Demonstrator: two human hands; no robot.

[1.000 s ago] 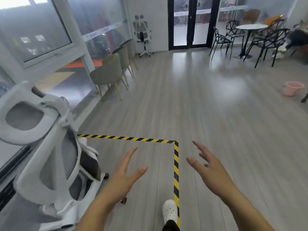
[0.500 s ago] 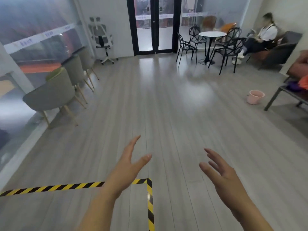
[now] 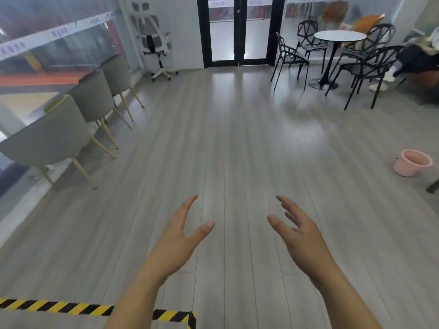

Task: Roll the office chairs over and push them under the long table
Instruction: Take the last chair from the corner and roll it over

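Both hands are held out low over the grey plank floor [image 3: 237, 143], empty and touching nothing: the left hand [image 3: 180, 236] has straight fingers with the thumb spread wide, and the right hand [image 3: 301, 231] has its fingers loosely fanned, palms turned toward each other with a bare gap between them. The white office chair [image 3: 153, 41] stands far ahead and to the left of the left hand, against the back wall beside the black-framed glass doors [image 3: 240, 29], well apart from both hands. Between it and the left hand, along the left side, a row of grey padded chairs [image 3: 61, 136] on wooden legs sits tucked at the long table [image 3: 35, 91] by the window; the table top is only partly visible behind their backs. Ahead and right of the right hand are a round white table [image 3: 339, 36] ringed by black wire chairs [image 3: 370, 70], and nearer, a pink bucket [image 3: 412, 162] on the floor. A seated person [image 3: 418, 53] is cut off at the right edge. Black-and-yellow tape [image 3: 59, 307] runs on the floor under the left forearm, partly hidden by it.
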